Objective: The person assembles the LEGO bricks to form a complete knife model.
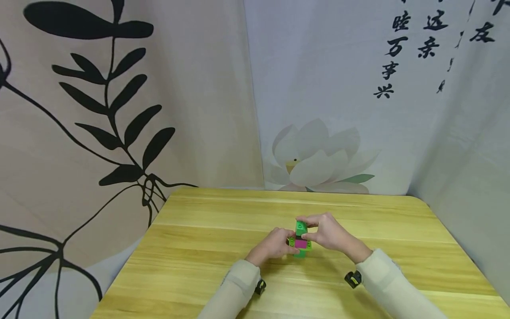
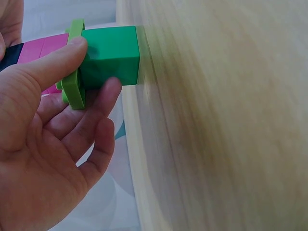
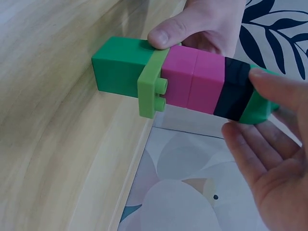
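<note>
A small tower of toy building bricks stands on the wooden table. At its foot is a green block [image 2: 110, 55], and above that a lime-green plate [image 3: 147, 91] with studs sticks out sideways. Pink bricks [image 3: 192, 79] come after it, then a black one [image 3: 233, 89], with a rounded green brick [image 1: 301, 227] at the top. My left hand [image 1: 276, 243] holds the lower part, its thumb at the lime plate and green block. Thumb and fingers of my right hand [image 1: 328, 231] pinch the top around the green and black bricks; its palm shows in the right wrist view.
The wooden table [image 1: 191, 248] reaches back to a fabric backdrop [image 1: 211, 110] printed with dark leaves, a pale lotus and black characters. Black wrist cameras hang below both sleeves, one by the right cuff [image 1: 368, 266].
</note>
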A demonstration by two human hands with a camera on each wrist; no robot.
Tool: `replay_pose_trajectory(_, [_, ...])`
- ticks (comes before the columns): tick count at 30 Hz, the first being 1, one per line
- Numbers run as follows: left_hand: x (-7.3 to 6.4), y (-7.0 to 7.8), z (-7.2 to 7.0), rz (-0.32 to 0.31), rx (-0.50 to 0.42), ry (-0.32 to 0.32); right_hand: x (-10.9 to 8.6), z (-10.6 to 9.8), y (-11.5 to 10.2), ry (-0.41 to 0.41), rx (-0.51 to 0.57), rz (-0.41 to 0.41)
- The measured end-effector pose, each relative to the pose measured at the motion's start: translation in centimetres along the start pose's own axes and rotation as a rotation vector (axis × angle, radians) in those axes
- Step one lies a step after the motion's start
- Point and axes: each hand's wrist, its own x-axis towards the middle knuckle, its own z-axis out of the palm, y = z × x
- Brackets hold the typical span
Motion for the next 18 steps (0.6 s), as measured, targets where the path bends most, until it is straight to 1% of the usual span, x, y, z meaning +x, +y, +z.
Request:
replay_pose_trajectory(7, [0.1, -0.2, 0.0, 0.002, -0.004, 0.005, 0.0, 0.5, 0.1, 0.037, 0.016, -0.027])
replay_pose_trajectory(14, [-0.2, -0.1, 0.1, -0.023, -0.051, -0.009, -0.6, 1.0, 0.5, 0.057, 0.037, -0.084])
replay_pose_trajectory(18, [-0.2, -0.2, 0.2, -0.019, -0.039, 0.000, -1.0, 1.5, 0.9, 0.064, 0.054, -0.084])
